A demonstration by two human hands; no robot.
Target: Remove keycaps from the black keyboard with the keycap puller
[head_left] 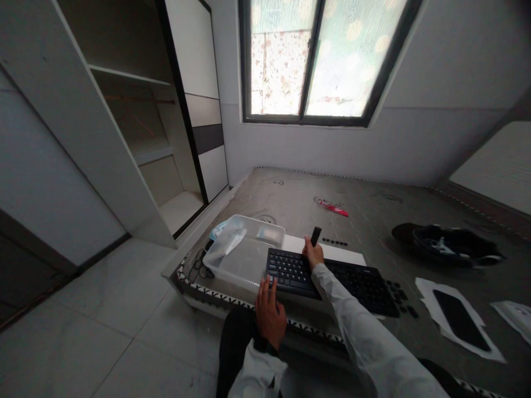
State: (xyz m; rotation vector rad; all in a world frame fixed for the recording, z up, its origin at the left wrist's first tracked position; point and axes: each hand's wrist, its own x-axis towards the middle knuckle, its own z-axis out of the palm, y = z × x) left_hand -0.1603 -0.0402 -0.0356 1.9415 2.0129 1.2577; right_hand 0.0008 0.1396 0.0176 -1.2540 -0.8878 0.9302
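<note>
A black keyboard (290, 271) lies across the near part of the mattress, partly covered by my right forearm. My right hand (314, 254) is closed around a short black stick-like tool (316, 235) above the keyboard's upper edge; the tool's lower end is hidden. My left hand (270, 315) has its fingers stretched out, with the fingertips at the keyboard's near left corner. Loose black keycaps (401, 297) lie off the keyboard's right end, and a row of small black pieces (334, 241) sits behind it. Under the keyboard's back edge shows a white sheet (342, 254).
A clear plastic bin (249, 282) stands left of the keyboard, beside a dark cable (199, 269). Further back lies a red item (334, 208). To the right are a dark cap (448, 246), a black rectangular panel (461, 319) on white paper, and a clear packet (516, 316).
</note>
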